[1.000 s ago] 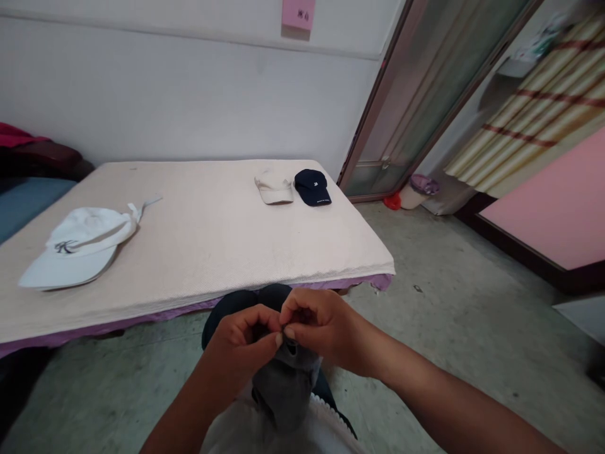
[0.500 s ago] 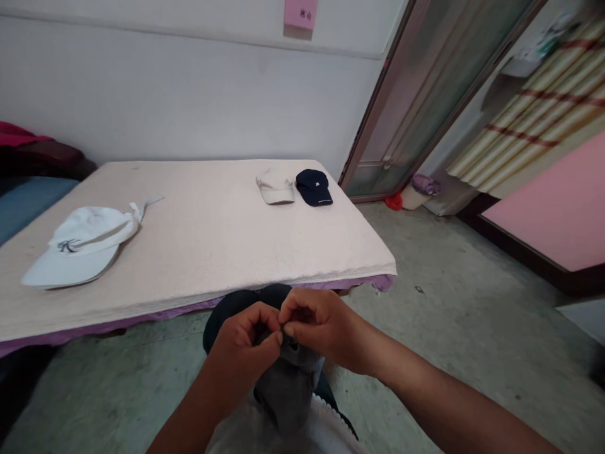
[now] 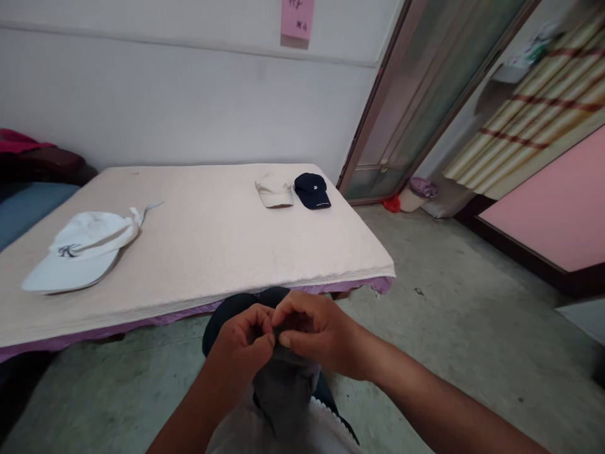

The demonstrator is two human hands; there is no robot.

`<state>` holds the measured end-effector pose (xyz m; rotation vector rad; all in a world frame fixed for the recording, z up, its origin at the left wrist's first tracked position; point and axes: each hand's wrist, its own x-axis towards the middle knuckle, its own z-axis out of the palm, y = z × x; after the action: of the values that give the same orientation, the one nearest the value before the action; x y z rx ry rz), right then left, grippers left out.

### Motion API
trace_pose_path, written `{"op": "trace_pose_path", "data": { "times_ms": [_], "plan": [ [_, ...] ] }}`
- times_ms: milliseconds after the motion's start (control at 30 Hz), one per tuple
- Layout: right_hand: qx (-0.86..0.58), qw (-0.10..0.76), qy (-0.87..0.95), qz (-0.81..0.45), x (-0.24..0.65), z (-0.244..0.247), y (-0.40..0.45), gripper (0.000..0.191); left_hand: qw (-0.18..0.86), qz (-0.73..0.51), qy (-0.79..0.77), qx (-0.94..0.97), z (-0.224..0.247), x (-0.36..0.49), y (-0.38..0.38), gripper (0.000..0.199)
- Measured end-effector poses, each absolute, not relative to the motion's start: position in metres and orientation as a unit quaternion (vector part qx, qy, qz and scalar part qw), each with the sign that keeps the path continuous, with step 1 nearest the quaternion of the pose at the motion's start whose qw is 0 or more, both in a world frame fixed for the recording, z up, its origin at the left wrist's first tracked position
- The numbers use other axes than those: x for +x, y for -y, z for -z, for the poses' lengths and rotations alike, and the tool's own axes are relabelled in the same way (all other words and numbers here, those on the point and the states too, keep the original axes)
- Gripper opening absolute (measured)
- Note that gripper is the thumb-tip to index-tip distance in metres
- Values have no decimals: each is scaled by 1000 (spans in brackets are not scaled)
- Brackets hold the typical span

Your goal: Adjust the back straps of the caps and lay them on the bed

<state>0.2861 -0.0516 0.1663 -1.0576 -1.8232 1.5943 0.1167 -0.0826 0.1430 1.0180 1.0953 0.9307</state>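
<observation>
On my lap lies a soft grey cap [image 3: 286, 394], its upper edge between my two hands. My left hand [image 3: 243, 340] pinches that edge with thumb and forefinger. Close against it, my right hand [image 3: 319, 331] has its thumb and forefinger curled at the same spot. The fingertips hide the small part they work on. Ahead on the bed, a white cap [image 3: 82, 249] with a dark emblem and a loose strap lies at the left. Farther back, a beige cap [image 3: 275, 191] sits beside a navy cap [image 3: 312, 190].
The bed [image 3: 203, 246] has a pale cover and stands against a white wall [image 3: 189, 101]. To the right are a glass sliding door [image 3: 416, 94], a bin with a purple liner [image 3: 418, 192] and a striped curtain [image 3: 534, 120]. A blue cushion-like surface [image 3: 33, 205] borders the bed's left.
My right thumb and forefinger have parted slightly and the hand has shifted a little left. The dark gap in the grey cap is now covered. The view has tilted up a bit.
</observation>
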Motion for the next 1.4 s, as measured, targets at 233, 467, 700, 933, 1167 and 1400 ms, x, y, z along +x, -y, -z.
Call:
{"op": "trace_pose_path", "data": {
  "times_ms": [233, 467, 700, 933, 1167, 1400],
  "plan": [
    [-376, 264, 757, -465, 285, -174, 59, 30, 661, -433, -463, 401, -138, 116, 79, 15],
    [-371, 274, 777, -428, 281, -173, 58, 22, 645, -439, -479, 403, -135, 119, 78, 15],
    [-369, 263, 765, -457, 282, -171, 55, 26, 629, -442, -480, 423, -131, 117, 74, 13],
    [-356, 320, 745, -464, 279, -158, 57, 27, 646, -440, -473, 407, -129, 115, 75, 14],
    [-338, 338, 737, -478, 281, -151, 54, 33, 638, -437, -475, 419, -121, 115, 71, 9],
    [-328, 378, 708, -498, 282, -141, 52, 23, 649, -436, -481, 396, -125, 111, 78, 10]
  ]
}}
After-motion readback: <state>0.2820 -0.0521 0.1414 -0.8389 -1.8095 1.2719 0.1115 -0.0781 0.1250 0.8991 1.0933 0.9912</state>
